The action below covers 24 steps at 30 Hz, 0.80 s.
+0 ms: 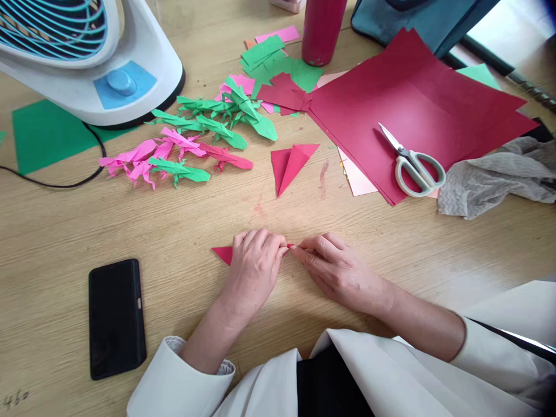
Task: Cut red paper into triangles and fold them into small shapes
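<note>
A folded piece of red paper (223, 253) lies low over the table, mostly covered by my left hand (258, 260). Its pointed end sticks out to the left of that hand, and a thin tip shows between both hands. My left fingers are closed over the paper. With thumb and fingers pinched together, my right hand (336, 269) grips the thin right-hand tip. Beyond my hands rests another folded red paper piece (292, 165), apart from both. Farther left are several folded paper figures in green (221, 132), pink (134, 157) and red (228, 155).
White-handled scissors (417, 168) lie on red paper sheets (434, 98) at the right, beside a grey cloth (499, 174). A fan (143, 69) stands at the back left, a dark red cylinder (322, 32) behind green scraps (264, 55). A black phone (117, 318) lies left.
</note>
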Motion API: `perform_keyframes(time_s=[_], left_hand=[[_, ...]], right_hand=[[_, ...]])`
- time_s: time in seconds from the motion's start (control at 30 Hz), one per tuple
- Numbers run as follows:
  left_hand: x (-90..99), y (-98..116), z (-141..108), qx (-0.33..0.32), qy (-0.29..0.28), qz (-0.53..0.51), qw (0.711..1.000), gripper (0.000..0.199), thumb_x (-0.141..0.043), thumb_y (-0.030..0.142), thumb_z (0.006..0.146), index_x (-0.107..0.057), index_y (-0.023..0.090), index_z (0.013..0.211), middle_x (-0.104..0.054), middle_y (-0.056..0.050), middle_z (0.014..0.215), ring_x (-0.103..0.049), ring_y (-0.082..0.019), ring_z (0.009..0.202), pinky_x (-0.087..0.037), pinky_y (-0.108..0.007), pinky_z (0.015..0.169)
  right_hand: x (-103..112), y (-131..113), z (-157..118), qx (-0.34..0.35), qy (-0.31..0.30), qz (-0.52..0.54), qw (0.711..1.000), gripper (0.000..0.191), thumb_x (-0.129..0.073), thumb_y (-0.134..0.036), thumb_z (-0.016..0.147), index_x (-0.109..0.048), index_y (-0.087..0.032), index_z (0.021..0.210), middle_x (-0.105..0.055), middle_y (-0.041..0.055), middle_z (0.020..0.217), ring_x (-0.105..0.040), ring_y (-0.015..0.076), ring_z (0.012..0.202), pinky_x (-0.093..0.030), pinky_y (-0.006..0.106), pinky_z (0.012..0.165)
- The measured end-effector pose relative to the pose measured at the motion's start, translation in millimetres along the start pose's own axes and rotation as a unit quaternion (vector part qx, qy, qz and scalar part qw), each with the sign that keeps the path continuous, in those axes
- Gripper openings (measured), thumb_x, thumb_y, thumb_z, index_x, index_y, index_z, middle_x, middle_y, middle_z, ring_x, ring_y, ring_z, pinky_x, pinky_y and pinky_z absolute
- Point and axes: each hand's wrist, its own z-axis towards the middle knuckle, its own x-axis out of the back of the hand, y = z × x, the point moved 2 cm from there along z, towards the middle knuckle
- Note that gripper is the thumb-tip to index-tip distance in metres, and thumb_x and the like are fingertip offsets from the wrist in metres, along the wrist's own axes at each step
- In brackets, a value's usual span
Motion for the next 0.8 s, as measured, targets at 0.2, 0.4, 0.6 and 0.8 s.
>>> perform_keyframes(time_s=[0.2,0.4,0.6,0.8], left_hand=[[0.4,0.3,0.7,0.014,0.000,-0.026,1.000,0.013,-0.048,0.022,0.099,-0.058,0.021,0.090,-0.064,-0.003,0.087,-0.056,-0.022,0.085,-0.037,-0.037,0.080],[0.3,1.5,1.5,0.028,-0.004,-0.028,0.999,0.014,-0.048,0.023,0.099,-0.059,0.021,0.091,-0.065,-0.003,0.088,-0.056,-0.022,0.085,-0.037,-0.037,0.080],[1.7,2.7,2.6,0.037,-0.011,-0.026,0.999,0.014,-0.048,0.023,0.098,-0.059,0.021,0.089,-0.065,-0.004,0.087,-0.056,-0.022,0.085,-0.037,-0.037,0.079],[1.2,1.8,2.8,0.037,-0.017,-0.025,0.999,0.013,-0.049,0.022,0.098,-0.058,0.021,0.090,-0.065,-0.003,0.088,-0.056,-0.023,0.086,-0.036,-0.038,0.079]], right_hand=[[0.4,-0.2,0.3,0.002,0.001,-0.002,1.000,0.042,-0.047,-0.010,0.098,-0.049,-0.012,0.140,-0.060,0.0132,0.106,-0.055,0.0228,0.094,-0.055,0.041,0.083],[0.9,-0.5,1.4,0.005,0.005,-0.004,1.000,0.040,-0.046,-0.011,0.099,-0.049,-0.011,0.139,-0.059,0.0137,0.105,-0.054,0.0225,0.092,-0.055,0.040,0.081],[0.9,-0.5,1.1,0.003,0.000,-0.007,1.000,0.041,-0.045,-0.012,0.099,-0.049,-0.013,0.140,-0.059,0.0129,0.105,-0.054,0.0222,0.091,-0.055,0.040,0.081],[1.4,-1.6,2.3,-0.002,-0.002,-0.014,1.000,0.040,-0.046,-0.011,0.099,-0.050,-0.014,0.138,-0.059,0.0121,0.104,-0.053,0.0219,0.089,-0.055,0.039,0.080]])
